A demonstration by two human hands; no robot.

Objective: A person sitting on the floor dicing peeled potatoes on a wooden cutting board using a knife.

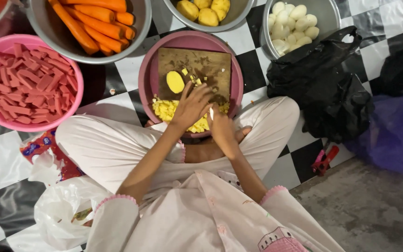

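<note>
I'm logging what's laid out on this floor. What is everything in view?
cutting board: one, brown, across mauve basin
mauve basin: one, centre
potato half: one, yellow, on board
diced potato: heap, yellow, in basin
carrots: several, orange, steel bowl top left
red strips: many, pink bowl at left
peeled potatoes: several, yellow, top bowl
eggs: many, white, bowl top right
black bags: right
left hand: over the dice
right hand: gripping knife
</note>
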